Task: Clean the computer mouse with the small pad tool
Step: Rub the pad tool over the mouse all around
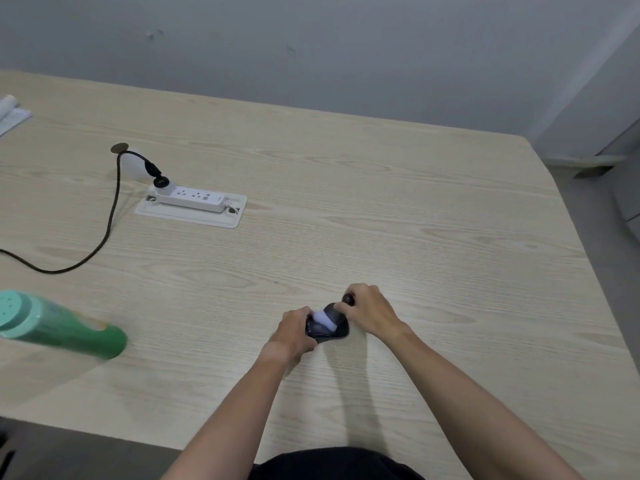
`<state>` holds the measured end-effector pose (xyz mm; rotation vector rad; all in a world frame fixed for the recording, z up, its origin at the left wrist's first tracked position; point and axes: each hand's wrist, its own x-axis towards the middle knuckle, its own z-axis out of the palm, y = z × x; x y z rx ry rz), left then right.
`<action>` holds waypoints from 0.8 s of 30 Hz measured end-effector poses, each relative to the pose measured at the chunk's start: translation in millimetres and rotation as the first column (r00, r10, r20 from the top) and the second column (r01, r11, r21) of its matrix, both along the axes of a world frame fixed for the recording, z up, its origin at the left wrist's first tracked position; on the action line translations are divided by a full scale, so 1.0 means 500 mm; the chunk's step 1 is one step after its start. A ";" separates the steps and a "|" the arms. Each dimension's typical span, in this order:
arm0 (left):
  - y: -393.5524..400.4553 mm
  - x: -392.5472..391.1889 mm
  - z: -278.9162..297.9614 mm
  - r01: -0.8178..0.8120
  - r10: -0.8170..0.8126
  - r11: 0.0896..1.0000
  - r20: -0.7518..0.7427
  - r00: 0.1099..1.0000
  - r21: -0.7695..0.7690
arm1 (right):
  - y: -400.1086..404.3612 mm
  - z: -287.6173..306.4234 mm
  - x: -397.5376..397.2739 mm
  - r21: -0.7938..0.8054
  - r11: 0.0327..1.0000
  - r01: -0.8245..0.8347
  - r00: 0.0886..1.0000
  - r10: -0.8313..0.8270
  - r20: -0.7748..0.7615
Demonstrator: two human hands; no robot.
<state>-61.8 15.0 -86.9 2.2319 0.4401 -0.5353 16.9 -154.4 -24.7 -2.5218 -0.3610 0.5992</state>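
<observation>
A black computer mouse [334, 331] rests on the light wooden table [381, 220], near its front edge. My left hand [294, 332] grips the mouse from the left side. My right hand [369, 311] is closed around the small pad tool [325, 319], whose dark handle knob pokes out above my fingers. The tool's white pad lies pressed against the top of the mouse, between my two hands. Most of the mouse's left side is hidden under my left fingers.
A green bottle [62, 327] with a pale perforated cap stands at the left, blurred. A white power strip [192, 199] sits in a recessed tray further back, with a black cable [110, 220] curving off to the left. Papers [12, 114] lie at the far left edge.
</observation>
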 end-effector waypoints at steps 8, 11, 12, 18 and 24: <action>0.006 0.017 -0.005 0.028 -0.028 1.000 0.001 1.000 0.011 | -0.037 -0.012 -0.022 0.145 0.988 0.057 0.998 -0.054 -0.024; 0.004 0.021 -0.006 0.030 -0.030 0.999 -0.006 1.000 0.035 | -0.062 -0.024 -0.028 0.013 0.989 0.146 0.982 -0.146 0.122; 0.002 0.021 -0.008 0.027 -0.026 0.999 -0.006 1.000 0.036 | -0.068 -0.025 -0.029 0.026 0.986 0.167 0.975 -0.169 0.143; -0.003 0.026 -0.015 0.032 -0.031 0.996 -0.008 0.999 0.081 | -0.063 -0.031 -0.049 0.228 0.969 0.095 0.995 -0.095 -0.012; -0.009 0.016 0.009 0.038 -0.066 0.977 0.127 0.990 0.211 | -0.078 -0.045 -0.051 0.117 0.961 0.252 0.964 -0.259 0.052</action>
